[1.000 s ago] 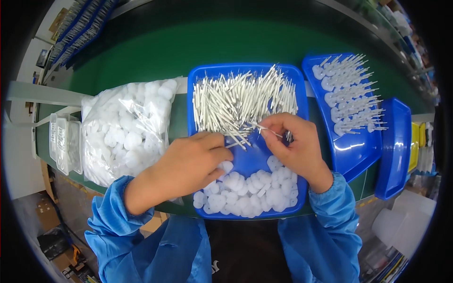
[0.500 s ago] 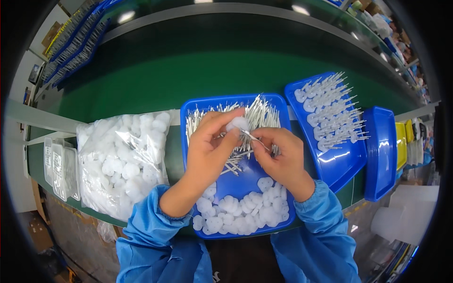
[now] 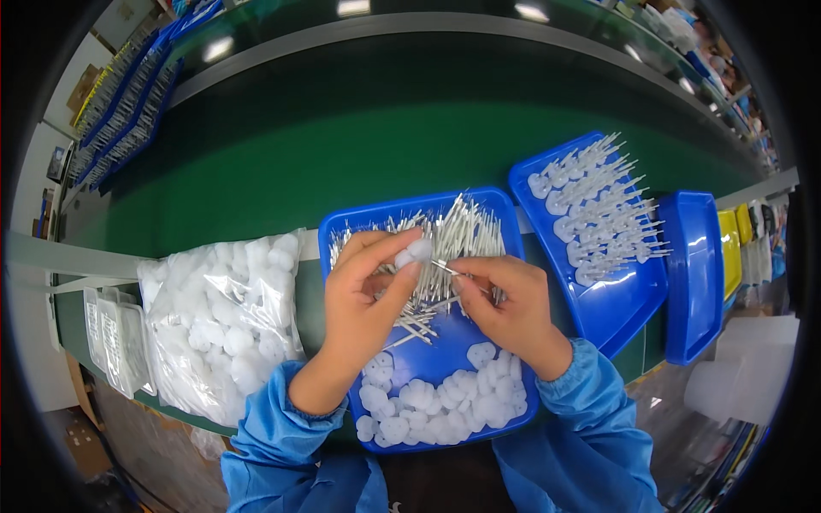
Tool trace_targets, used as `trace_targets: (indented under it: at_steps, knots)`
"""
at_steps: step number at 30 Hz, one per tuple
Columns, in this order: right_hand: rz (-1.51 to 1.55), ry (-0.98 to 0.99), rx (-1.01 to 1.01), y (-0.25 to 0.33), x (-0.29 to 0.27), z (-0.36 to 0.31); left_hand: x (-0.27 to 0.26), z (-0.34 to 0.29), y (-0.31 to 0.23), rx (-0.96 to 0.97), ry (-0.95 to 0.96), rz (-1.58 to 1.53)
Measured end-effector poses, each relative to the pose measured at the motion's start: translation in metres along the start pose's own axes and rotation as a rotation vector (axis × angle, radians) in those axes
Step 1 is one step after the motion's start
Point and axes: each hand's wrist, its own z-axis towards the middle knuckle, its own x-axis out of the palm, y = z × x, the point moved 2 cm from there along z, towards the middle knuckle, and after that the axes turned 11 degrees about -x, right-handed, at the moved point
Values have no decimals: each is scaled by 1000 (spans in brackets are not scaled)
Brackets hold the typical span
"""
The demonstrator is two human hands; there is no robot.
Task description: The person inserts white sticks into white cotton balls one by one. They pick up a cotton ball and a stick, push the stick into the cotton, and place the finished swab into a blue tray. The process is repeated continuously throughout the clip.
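Note:
Between thumb and fingers, my left hand (image 3: 363, 286) pinches a white translucent plastic disc (image 3: 417, 251). My right hand (image 3: 505, 299) grips a thin white-and-silver rod (image 3: 445, 268), whose tip points at the disc; whether they touch I cannot tell. Both hands are over a blue tray (image 3: 436, 355). Its far part holds a pile of similar thin rods (image 3: 466, 227). At the near end lies a heap of white plastic discs (image 3: 449, 402), some with small holes.
Left of the tray lies a clear bag (image 3: 222, 316) full of white discs, beside clear plastic boxes (image 3: 120, 342). At right, a tilted blue tray (image 3: 620, 312) carries rows of discs with rods (image 3: 599, 209). Stacked blue trays (image 3: 693, 274) stand beyond it. A green surface (image 3: 410, 128) stretches behind.
The disc and the rod tip have moved a little apart. The view has shifted slightly, so the trays and bag appear somewhat lower.

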Motion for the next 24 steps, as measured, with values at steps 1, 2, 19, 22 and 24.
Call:
trace_targets:
  at_steps: [1,2,19,22,24]
  knots:
    - [6,-4,3,-1,0,0,0,0,0,6,-8,-10]
    - [7,-13,0,-1,1,0,1,0,-1,13,-17,-21]
    - [6,16,56,5,-3,-7,6,-2,-13,329,-107,419]
    - [15,1,11,4,-2,-6,7,-4,-11,354,-95,452]
    - [11,25,46,4,-3,-4,7,-3,-9,318,-108,418]
